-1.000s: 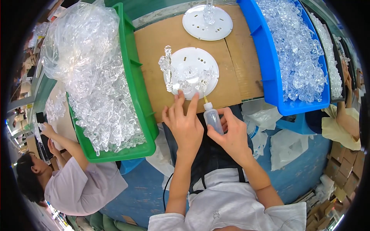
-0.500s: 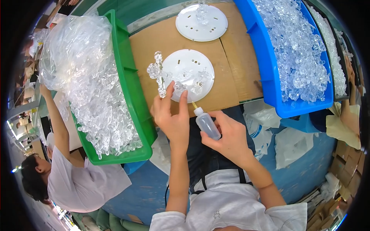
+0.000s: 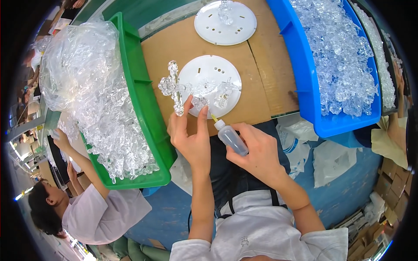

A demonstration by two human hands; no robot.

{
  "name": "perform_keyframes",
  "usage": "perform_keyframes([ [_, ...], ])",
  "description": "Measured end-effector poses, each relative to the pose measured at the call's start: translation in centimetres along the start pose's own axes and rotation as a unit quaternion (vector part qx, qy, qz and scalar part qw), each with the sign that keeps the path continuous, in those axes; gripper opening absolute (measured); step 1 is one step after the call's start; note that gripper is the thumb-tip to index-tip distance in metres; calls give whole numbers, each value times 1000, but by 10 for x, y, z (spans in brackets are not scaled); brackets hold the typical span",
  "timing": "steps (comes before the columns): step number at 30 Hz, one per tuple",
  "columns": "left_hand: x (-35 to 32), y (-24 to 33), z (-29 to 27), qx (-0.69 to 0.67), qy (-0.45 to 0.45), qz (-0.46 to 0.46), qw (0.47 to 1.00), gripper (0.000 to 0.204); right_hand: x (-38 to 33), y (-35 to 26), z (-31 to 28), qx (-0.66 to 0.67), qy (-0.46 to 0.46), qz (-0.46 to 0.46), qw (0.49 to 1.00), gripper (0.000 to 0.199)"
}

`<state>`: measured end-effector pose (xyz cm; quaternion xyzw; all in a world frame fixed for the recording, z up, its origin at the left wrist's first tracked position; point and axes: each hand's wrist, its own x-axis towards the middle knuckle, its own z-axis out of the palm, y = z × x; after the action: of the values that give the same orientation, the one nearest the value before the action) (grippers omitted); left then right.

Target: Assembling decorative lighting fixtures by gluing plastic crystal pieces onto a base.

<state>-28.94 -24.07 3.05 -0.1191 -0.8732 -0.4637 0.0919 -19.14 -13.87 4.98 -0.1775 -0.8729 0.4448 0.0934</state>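
With several clear crystal pieces (image 3: 217,89) already standing on the white disc (image 3: 210,85), the left hand (image 3: 191,139) pinches another while the right hand (image 3: 257,154) grips a glue bottle (image 3: 230,137), nozzle at the joint; a second disc (image 3: 225,22) looks barely started.

At your left, along the cardboard worktop's (image 3: 265,78) edge: green bin (image 3: 146,113) with clear crystal pieces in plastic wrap (image 3: 82,82). At your right edge: blue bin (image 3: 305,82), loose crystal pieces (image 3: 344,56). At the far edge: second white disc (image 3: 225,22). Lower left: another person in a pale shirt (image 3: 102,215).
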Motion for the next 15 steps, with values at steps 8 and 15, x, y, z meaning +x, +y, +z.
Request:
perform_keyframes([
  [8,0,2,2,-2,-4,-10,1000,34,1,1,-2,-4,8,-8,1000,34],
  [15,-6,-3,6,46,29,47,997,34,-5,11,-24,64,45,34,996,45],
])
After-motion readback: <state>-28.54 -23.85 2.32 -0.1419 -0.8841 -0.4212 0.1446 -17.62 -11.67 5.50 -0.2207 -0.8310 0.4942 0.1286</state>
